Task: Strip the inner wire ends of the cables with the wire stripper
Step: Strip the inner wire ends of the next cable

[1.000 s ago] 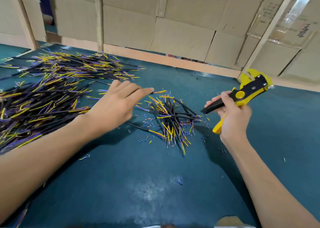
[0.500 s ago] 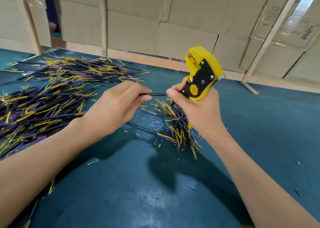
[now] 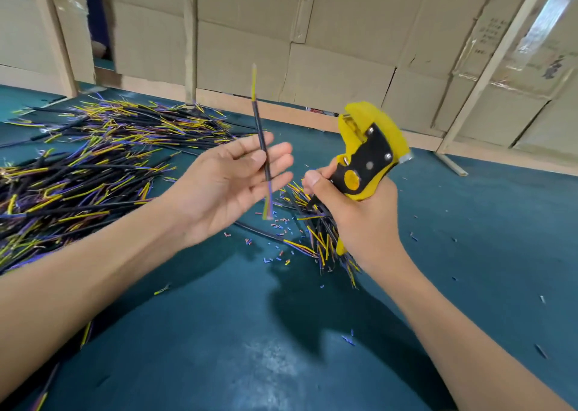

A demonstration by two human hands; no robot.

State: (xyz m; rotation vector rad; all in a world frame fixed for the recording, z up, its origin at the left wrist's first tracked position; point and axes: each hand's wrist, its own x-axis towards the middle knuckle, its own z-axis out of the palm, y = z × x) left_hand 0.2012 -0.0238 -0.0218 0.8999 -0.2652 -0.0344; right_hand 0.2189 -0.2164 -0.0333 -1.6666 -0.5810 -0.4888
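My left hand (image 3: 228,179) is palm-up with the fingers stretched out. One black cable (image 3: 262,148) stands nearly upright across them, lightly pinned by the thumb tip. Yellow and purple inner wires show at its top end and below my fingers. My right hand (image 3: 353,220) grips the yellow and black wire stripper (image 3: 369,154) by its handles, jaws pointing up, just right of the cable and apart from it. Under my right hand lies a small heap of cables (image 3: 316,235).
A large pile of black cables with yellow and purple ends (image 3: 93,166) covers the left of the teal table (image 3: 250,332). Small bits of cut insulation (image 3: 278,226) are scattered around the small heap. Cardboard panels and wooden posts (image 3: 190,35) wall the far edge.
The cable was level between both hands. My right hand has let go of it, and it now stands upright in my opened-out left hand. The stripper has moved slightly right.
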